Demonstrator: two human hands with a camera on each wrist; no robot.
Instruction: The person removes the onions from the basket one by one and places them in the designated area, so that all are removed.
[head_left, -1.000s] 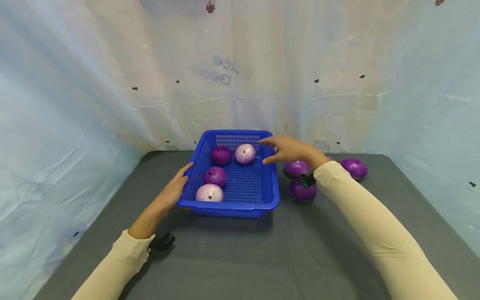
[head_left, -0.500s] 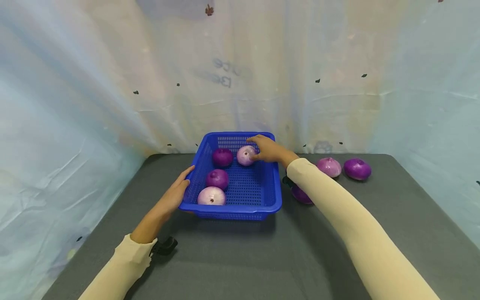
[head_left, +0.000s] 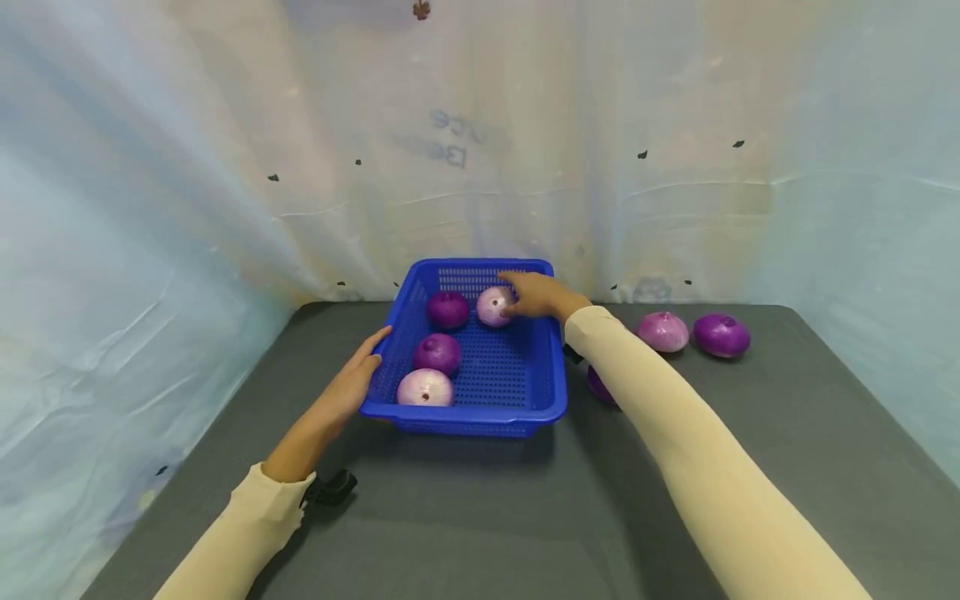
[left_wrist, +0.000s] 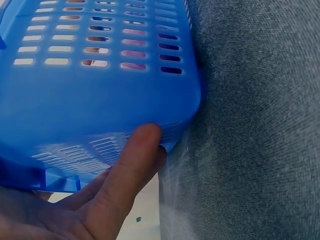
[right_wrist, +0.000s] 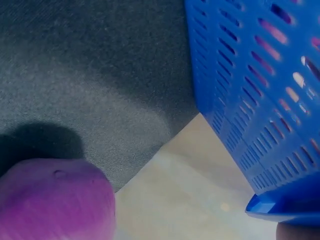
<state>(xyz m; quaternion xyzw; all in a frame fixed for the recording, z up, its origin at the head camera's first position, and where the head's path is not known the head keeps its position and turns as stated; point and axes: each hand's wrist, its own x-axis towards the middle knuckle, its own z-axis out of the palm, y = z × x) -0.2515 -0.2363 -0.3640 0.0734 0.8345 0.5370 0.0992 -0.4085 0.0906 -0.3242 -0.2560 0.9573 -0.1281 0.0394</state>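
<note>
A blue perforated plastic basket stands on the dark cloth. Inside are two deep purple onions, one at the back and one by the left wall. A pale onion sits at the front left. My left hand grips the basket's left rim near the front; in the left wrist view its fingers press the outer wall. Reaching over the right rim, my right hand has thumb and fingers around another pale onion at the back. The right wrist view shows little of that hand.
Right of the basket lie a pink onion and a purple onion. Another purple onion is half hidden by my right sleeve. Behind the grey table hangs a pale curtain.
My right hand has moved left from beside the basket's right rim to the pale onion at the back. My left hand has stayed at the basket's left side.
</note>
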